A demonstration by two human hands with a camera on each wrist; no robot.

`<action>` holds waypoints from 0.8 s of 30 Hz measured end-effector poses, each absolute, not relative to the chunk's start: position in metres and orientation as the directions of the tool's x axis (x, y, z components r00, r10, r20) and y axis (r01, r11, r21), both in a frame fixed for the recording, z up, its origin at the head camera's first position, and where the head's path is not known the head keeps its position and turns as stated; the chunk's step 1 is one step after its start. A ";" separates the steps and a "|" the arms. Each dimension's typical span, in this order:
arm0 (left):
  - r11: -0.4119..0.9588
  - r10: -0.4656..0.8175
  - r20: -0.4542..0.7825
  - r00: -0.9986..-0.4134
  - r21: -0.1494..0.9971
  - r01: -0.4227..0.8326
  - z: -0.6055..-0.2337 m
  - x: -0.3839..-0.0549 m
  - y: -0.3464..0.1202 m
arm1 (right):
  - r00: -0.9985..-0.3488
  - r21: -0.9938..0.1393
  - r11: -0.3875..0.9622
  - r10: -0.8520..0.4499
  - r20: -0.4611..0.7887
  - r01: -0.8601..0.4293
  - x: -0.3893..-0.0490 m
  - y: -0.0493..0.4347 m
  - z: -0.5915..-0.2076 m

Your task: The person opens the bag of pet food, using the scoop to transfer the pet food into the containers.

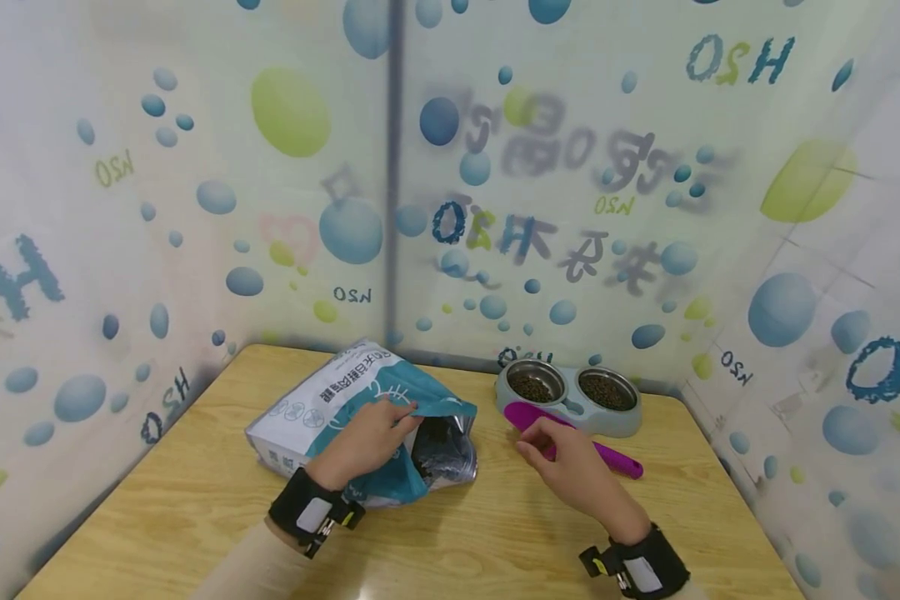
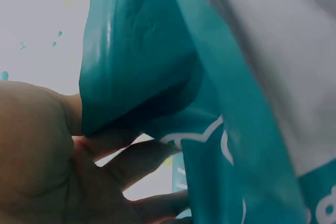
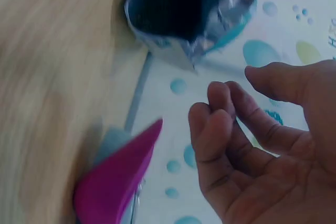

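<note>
A teal and white pet food bag (image 1: 345, 379) lies on its side, its mouth facing right and dark food pieces showing inside its silvery lining. My left hand (image 1: 371, 437) pinches the upper edge of that mouth; in the left wrist view the teal film (image 2: 142, 40) passes between thumb and fingers. Loosely curled and holding nothing, my right hand (image 1: 570, 467) hovers over a purple scoop (image 1: 618, 461). The scoop lies in front of the double bowl, and the hand hides its middle. In the right wrist view, the scoop's pointed end (image 3: 123, 174) is below the fingers.
A grey-blue double bowl stand (image 1: 615, 427) with two metal bowls, both containing brown kibble, stands at the table's back right. Behind the wooden table (image 1: 495, 542) hang curtains (image 1: 607, 108) printed with blue and green dots, close to its back and sides.
</note>
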State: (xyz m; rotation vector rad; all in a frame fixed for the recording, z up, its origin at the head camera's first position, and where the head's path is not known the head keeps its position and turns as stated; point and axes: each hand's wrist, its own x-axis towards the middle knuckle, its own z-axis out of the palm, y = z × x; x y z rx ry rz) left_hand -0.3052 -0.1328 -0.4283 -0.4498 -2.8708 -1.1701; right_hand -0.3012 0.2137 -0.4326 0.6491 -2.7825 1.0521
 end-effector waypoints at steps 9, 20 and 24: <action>0.661 0.246 0.213 -0.946 0.677 0.324 -0.422 -0.304 -0.126 | -0.912 -0.651 0.661 -0.392 0.123 -0.373 -0.299 0.184 -0.450; 0.682 0.234 0.302 -0.924 0.626 0.377 -0.403 -0.298 -0.119 | -0.884 -0.752 0.591 -0.467 -0.023 -0.293 -0.303 0.164 -0.462; 0.657 0.235 0.298 -0.925 0.652 0.378 -0.397 -0.293 -0.115 | -0.863 -0.779 0.557 -0.503 -0.041 -0.288 -0.303 0.155 -0.462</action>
